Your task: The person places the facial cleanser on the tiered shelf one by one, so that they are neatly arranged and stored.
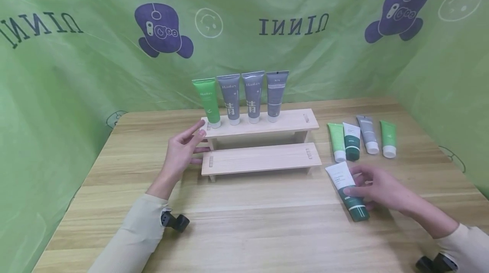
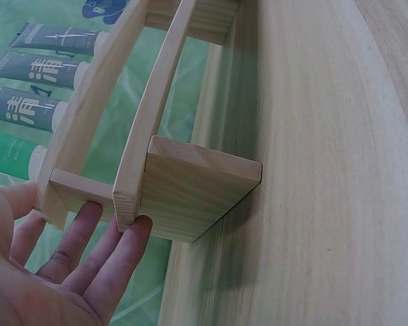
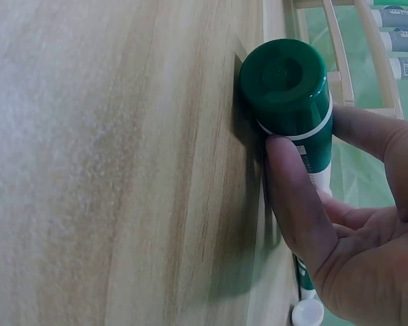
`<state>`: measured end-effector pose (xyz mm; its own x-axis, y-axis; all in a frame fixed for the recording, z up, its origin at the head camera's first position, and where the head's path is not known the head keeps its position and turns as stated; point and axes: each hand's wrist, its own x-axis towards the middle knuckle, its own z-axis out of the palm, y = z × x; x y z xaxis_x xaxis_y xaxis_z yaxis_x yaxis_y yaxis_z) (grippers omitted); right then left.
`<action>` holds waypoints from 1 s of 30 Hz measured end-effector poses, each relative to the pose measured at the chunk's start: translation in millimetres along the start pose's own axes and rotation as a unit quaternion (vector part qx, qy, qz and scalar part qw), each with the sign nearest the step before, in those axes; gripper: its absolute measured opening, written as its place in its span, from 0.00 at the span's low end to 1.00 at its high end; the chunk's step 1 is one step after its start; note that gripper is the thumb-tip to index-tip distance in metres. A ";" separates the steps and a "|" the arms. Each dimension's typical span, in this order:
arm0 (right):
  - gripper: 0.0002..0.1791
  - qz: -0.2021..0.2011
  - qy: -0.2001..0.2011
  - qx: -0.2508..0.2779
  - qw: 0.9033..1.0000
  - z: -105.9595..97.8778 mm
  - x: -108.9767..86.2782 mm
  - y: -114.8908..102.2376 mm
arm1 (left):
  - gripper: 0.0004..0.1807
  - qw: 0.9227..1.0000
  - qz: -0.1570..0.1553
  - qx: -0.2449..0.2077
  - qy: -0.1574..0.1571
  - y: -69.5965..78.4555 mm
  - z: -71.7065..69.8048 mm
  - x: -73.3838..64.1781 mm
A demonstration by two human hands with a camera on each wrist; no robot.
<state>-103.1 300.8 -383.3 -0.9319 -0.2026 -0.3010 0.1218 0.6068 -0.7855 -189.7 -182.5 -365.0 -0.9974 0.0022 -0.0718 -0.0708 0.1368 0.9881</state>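
Observation:
At the left end of a two-tier wooden stand [image 1: 263, 158], my left hand [image 1: 182, 150] touches the wood with extended, slightly bent fingers. The left wrist view shows these fingertips [image 2: 137, 227] against the ends of both tiers. On the upper tier stand a green tube [image 1: 207, 101] and several grey-blue tubes [image 1: 230, 99], caps down. Right of the stand, my right hand [image 1: 380, 188] holds a white and dark green tube [image 1: 349, 194] between thumb and fingers. In the right wrist view its dark green cap [image 3: 283, 78] faces the camera, close to the tabletop.
Several more tubes lie on the wooden table [image 1: 244, 230] at the right: a light green one [image 1: 337, 142], a white and dark green one [image 1: 352, 141], a grey-blue one [image 1: 367, 135] and a green one [image 1: 389, 139]. Green printed cloth [image 1: 237, 52] hangs behind the table.

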 end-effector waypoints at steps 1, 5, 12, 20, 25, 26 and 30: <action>0.35 0.000 0.000 0.003 1.000 0.1 -0.3 0.3 | 0.27 1.000 0.000 0.001 0.000 0.2 0.1 -0.2; 0.35 0.001 0.002 0.011 1.000 0.4 -1.8 1.1 | 0.27 1.000 0.001 0.005 0.001 0.4 0.3 -0.3; 0.38 0.003 0.004 0.015 1.000 -0.3 -5.7 2.4 | 0.27 1.000 -0.002 0.005 0.003 -0.1 0.6 0.6; 0.40 0.001 0.007 0.038 0.999 -0.6 -11.1 1.8 | 0.27 1.000 -0.008 -0.009 0.007 -1.8 1.0 2.4; 0.38 -0.012 0.012 0.043 0.999 -4.5 -13.6 -4.9 | 0.27 1.000 -0.009 -0.010 0.005 -2.1 1.3 2.3; 0.37 -0.018 0.014 0.042 0.999 -5.5 -13.6 -7.0 | 0.27 1.000 -0.008 -0.009 0.005 -2.2 1.3 2.4; 0.37 -0.050 0.026 0.042 0.998 -9.6 -12.2 -18.2 | 0.27 1.000 -0.008 -0.008 0.004 -2.3 1.1 2.5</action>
<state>-97.3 299.6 -360.1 -0.9568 -0.2183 -0.1920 0.0531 0.5180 -0.8538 -192.0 -181.7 -367.6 -0.9962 -0.0076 -0.0869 -0.0872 0.1211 0.9888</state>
